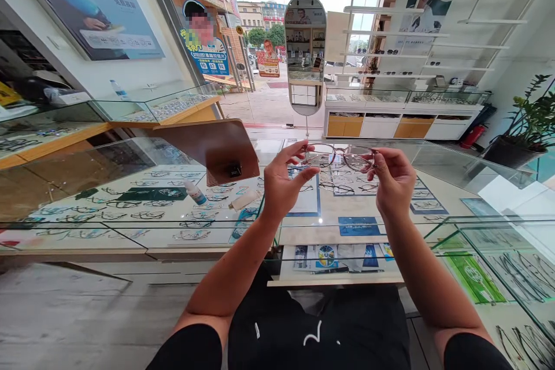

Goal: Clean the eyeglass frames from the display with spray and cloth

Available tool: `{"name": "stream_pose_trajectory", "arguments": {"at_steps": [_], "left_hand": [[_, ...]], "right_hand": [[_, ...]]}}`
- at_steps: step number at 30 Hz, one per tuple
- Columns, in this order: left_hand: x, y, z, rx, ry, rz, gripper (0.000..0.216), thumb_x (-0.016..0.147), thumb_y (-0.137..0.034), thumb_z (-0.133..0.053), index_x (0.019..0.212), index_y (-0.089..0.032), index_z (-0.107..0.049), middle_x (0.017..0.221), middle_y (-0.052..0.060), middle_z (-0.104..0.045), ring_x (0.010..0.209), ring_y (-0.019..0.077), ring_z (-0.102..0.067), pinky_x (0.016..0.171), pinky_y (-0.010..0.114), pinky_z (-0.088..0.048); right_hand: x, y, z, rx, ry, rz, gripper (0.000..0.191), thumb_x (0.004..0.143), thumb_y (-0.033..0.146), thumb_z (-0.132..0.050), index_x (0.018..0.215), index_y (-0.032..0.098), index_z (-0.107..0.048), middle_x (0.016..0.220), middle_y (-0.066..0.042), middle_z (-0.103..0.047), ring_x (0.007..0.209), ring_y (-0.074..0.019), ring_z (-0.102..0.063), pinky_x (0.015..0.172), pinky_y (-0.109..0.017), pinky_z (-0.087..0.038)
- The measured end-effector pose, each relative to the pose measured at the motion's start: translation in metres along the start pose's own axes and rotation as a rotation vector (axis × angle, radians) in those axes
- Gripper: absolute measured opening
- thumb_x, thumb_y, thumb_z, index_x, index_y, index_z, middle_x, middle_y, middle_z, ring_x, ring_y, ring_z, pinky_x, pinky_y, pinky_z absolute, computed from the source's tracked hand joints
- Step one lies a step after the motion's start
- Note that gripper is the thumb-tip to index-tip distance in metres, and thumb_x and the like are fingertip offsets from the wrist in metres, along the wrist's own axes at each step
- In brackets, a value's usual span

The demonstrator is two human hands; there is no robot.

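A pair of thin-framed eyeglasses (339, 152) is held up in front of me, above the glass counter. My left hand (284, 179) grips its left side, thumb and fingers pinched near the lens rim. On the other side, my right hand (393, 180) pinches the frame by its right end, with the fingers curled. Both lenses look clear. Below the glasses, rows of other eyeglasses (342, 188) lie inside the display case. To the left of my left hand stands a tilted brown board-like panel (217, 150), perhaps the back of a tabletop mirror.
On the counter's left are a small bottle (195, 192) and a pale cloth-like item (245, 199). A pulled-out drawer (333, 284) with leaflets and a pen is right before my body. An oval mirror (305, 55) hangs beyond. A potted plant (515, 133) stands at right.
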State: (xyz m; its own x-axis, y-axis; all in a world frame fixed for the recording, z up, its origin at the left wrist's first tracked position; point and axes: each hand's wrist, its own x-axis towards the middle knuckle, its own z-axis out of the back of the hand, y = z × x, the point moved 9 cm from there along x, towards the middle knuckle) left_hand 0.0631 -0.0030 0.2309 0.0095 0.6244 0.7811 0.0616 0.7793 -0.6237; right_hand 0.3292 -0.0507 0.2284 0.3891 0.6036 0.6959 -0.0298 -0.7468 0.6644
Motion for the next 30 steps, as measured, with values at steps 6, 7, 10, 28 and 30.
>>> {"name": "stream_pose_trajectory", "arguments": {"at_steps": [6, 7, 10, 28, 30], "left_hand": [[0.0, 0.004, 0.001, -0.023, 0.003, -0.015, 0.064, 0.083, -0.045, -0.096, 0.142, -0.033, -0.076, 0.129, 0.009, -0.082, 0.117, 0.0255, -0.075, 0.09, 0.036, -0.054], [0.0, 0.003, 0.001, -0.019, 0.005, -0.032, 0.065, 0.082, -0.046, -0.097, 0.142, -0.033, -0.075, 0.129, 0.009, -0.082, 0.118, 0.0261, -0.075, 0.09, 0.037, -0.054], [0.0, -0.001, 0.001, 0.019, 0.014, -0.071, 0.067, 0.082, -0.051, -0.096, 0.144, -0.033, -0.074, 0.129, 0.009, -0.081, 0.12, 0.0277, -0.075, 0.09, 0.038, -0.055], [-0.001, 0.021, -0.012, -0.096, 0.055, 0.142, 0.062, 0.085, -0.051, -0.093, 0.142, -0.032, -0.075, 0.135, 0.01, -0.08, 0.111, 0.0226, -0.072, 0.091, 0.036, -0.055], [-0.001, 0.038, -0.013, -0.199, 0.081, 0.223, 0.065, 0.084, -0.054, -0.094, 0.141, -0.03, -0.076, 0.137, 0.011, -0.08, 0.118, 0.0247, -0.073, 0.094, 0.036, -0.057]], "right_hand": [[-0.001, 0.001, -0.002, 0.026, 0.008, -0.002, 0.018, 0.098, 0.041, -0.083, 0.106, 0.026, -0.079, 0.092, -0.003, -0.083, 0.066, -0.0139, -0.072, 0.049, -0.025, -0.05], [-0.001, 0.001, -0.001, 0.02, 0.008, -0.002, 0.019, 0.098, 0.042, -0.083, 0.107, 0.026, -0.078, 0.093, -0.003, -0.083, 0.067, -0.0143, -0.073, 0.049, -0.025, -0.05], [-0.001, 0.001, 0.0, 0.009, 0.011, 0.005, 0.02, 0.099, 0.043, -0.082, 0.107, 0.026, -0.078, 0.095, -0.004, -0.083, 0.068, -0.0143, -0.073, 0.049, -0.025, -0.05], [0.001, -0.004, 0.002, 0.015, 0.014, -0.012, 0.016, 0.101, 0.04, -0.08, 0.108, 0.026, -0.078, 0.101, -0.004, -0.084, 0.067, -0.013, -0.071, 0.05, -0.024, -0.05], [-0.001, 0.001, -0.002, 0.005, 0.027, 0.01, 0.017, 0.1, 0.04, -0.08, 0.108, 0.026, -0.077, 0.101, -0.004, -0.084, 0.067, -0.0132, -0.072, 0.049, -0.024, -0.051]]}}
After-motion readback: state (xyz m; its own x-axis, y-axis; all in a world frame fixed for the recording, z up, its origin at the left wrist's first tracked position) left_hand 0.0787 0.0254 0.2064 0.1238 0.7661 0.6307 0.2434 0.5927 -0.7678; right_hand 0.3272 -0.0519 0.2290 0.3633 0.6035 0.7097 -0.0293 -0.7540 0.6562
